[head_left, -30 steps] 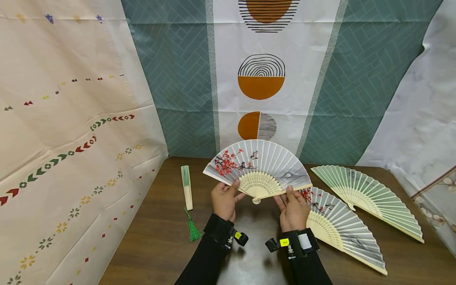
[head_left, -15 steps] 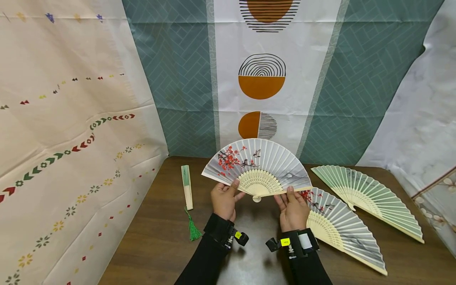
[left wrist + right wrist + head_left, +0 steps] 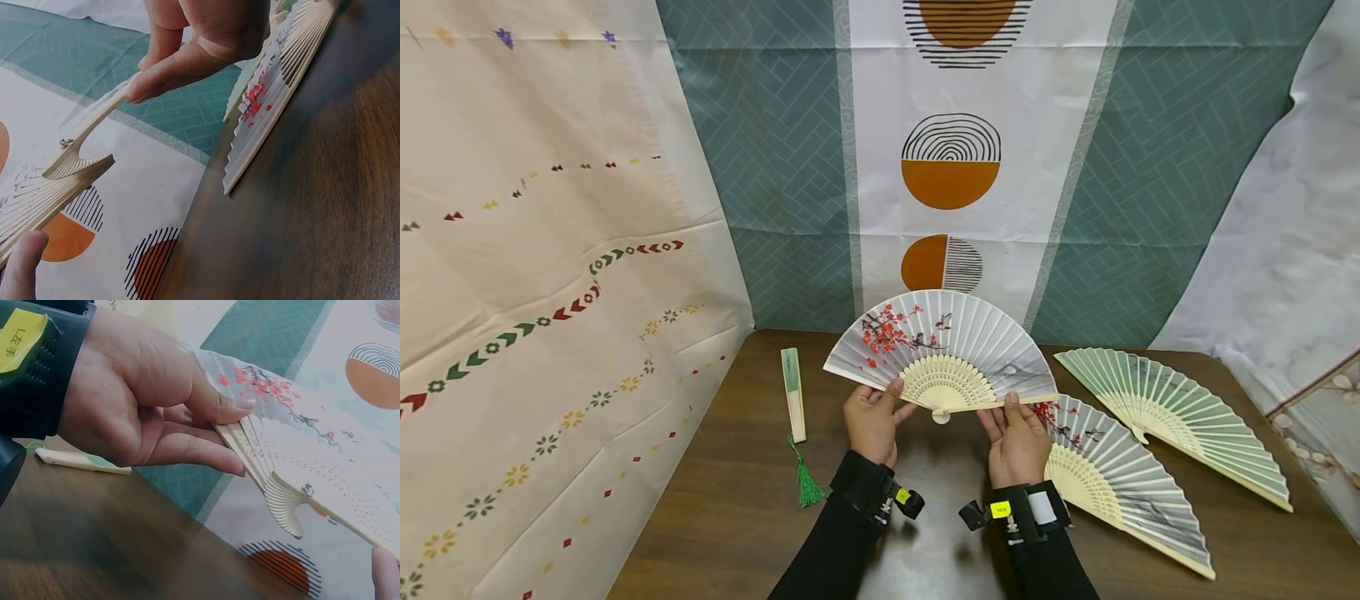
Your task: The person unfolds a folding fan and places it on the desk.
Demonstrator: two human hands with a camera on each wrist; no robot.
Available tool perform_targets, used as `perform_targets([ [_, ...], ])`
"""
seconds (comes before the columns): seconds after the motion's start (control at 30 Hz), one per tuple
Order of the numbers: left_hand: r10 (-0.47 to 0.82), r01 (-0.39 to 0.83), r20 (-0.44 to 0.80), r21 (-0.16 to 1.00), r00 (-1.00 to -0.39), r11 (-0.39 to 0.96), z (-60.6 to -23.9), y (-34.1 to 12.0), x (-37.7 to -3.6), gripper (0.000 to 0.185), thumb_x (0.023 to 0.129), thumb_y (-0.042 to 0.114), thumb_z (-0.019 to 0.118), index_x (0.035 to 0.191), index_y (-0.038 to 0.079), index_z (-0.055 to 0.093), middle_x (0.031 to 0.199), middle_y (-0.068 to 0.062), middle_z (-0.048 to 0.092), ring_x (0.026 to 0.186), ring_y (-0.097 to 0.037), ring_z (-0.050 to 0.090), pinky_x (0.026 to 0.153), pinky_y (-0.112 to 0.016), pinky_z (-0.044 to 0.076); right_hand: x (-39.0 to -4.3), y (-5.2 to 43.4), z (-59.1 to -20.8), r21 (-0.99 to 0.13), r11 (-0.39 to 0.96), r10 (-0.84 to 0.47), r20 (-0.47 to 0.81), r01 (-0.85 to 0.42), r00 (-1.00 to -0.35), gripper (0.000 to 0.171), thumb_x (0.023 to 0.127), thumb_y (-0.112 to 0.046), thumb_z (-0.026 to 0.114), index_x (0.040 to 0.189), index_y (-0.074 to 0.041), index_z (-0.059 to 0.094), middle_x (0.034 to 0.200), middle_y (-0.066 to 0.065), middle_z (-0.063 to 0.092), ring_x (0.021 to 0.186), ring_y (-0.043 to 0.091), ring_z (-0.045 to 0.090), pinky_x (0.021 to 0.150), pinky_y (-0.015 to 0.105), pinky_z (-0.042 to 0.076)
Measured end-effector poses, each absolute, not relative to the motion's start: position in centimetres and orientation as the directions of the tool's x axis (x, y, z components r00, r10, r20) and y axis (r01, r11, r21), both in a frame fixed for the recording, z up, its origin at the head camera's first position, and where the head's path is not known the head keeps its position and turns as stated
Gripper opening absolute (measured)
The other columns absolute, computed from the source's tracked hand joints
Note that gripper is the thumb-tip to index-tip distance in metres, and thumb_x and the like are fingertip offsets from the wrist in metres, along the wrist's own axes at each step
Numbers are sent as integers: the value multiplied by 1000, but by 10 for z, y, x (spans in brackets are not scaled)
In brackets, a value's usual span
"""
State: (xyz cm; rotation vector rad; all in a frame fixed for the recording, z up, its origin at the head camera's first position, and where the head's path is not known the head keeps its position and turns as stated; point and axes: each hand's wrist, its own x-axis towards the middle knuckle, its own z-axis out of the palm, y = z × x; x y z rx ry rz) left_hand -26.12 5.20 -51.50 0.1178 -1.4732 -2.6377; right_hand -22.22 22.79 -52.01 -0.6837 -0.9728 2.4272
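Note:
A white folding fan (image 3: 951, 342) with red blossoms and small birds is spread wide above the table, its pale slatted ribs meeting at a pivot near the bottom. My left hand (image 3: 871, 421) pinches its left outer rib between thumb and fingers, seen closely in the right wrist view. On the opposite side my right hand (image 3: 1021, 442) pinches the right outer rib; in the left wrist view its thumb and finger grip that rib. A second white blossom fan (image 3: 1123, 483) lies spread on the table, partly hidden behind my right hand.
A spread green fan (image 3: 1180, 421) lies at the back right. At the left is a folded green fan (image 3: 793, 396) with a green tassel (image 3: 809, 483). Patterned cloths hang behind and beside the brown wooden table (image 3: 715, 517).
The held fan has tilted up slightly and opened a touch wider at its left edge. Both hands keep almost the same place and grip.

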Motion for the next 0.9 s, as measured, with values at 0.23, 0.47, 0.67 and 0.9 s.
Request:
perform_targets([
  [0.23, -146, 71, -6, 853, -989, -516, -515, 53, -261, 35, 109, -5, 71, 143, -12, 69, 129, -29, 80, 107, -19, 82, 79, -34, 74, -222, 228, -520, -698, -678, 558, -285, -230, -779, 17, 117, -13, 62, 107, -7, 75, 106, 1, 71, 92, 9, 79, 81, 27, 72],
  [0.47, -155, 75, -7, 854, -988, -515, -515, 54, -260, 33, 109, -4, 71, 141, -13, 70, 125, -25, 81, 106, -17, 83, 77, -33, 73, -222, 228, -519, -693, -683, 556, -288, -231, -780, 17, 116, -15, 62, 109, -7, 75, 106, 2, 73, 93, 10, 81, 81, 27, 72],
  [0.67, -156, 55, -24, 872, -987, -486, -515, 55, -259, 30, 109, -1, 74, 136, -14, 71, 118, -21, 83, 95, -12, 82, 70, -27, 71, -222, 229, -518, -690, -679, 572, -282, -252, -770, 15, 116, -15, 64, 108, -6, 72, 106, 2, 71, 93, 11, 77, 81, 27, 72],
  [0.9, -154, 44, -35, 872, -987, -487, -514, 55, -258, 29, 109, -1, 74, 135, -14, 71, 117, -21, 84, 93, -11, 83, 69, -26, 70, -222, 229, -519, -707, -666, 576, -288, -236, -765, 16, 117, -17, 62, 111, -7, 72, 107, 2, 71, 95, 9, 78, 83, 26, 72],
])
